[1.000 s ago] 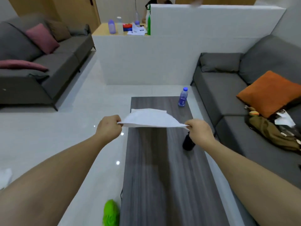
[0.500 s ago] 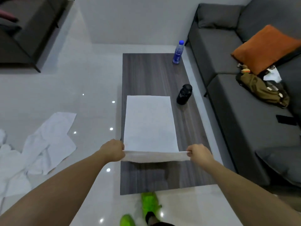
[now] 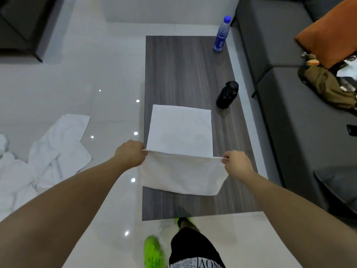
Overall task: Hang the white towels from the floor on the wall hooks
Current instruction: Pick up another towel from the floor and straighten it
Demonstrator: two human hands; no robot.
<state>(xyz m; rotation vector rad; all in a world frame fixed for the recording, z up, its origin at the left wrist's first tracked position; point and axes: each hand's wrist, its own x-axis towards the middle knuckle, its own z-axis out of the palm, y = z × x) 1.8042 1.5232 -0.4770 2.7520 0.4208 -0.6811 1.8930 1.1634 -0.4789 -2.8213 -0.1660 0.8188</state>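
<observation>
Head view looks down at a white towel (image 3: pixel 181 132) lying partly on the dark table (image 3: pixel 185 70), with its near end lifted and folded over; the left hand (image 3: pixel 130 153) pinches one corner and the right hand (image 3: pixel 236 165) pinches the other. It looks soft, light and floppy, so it should bend easily and is best held by two corners like this. More white towels (image 3: pixel 48 157) lie in a heap on the floor (image 3: pixel 77 89) to the left, and no wall hooks can be seen, so I cannot tell where they are.
</observation>
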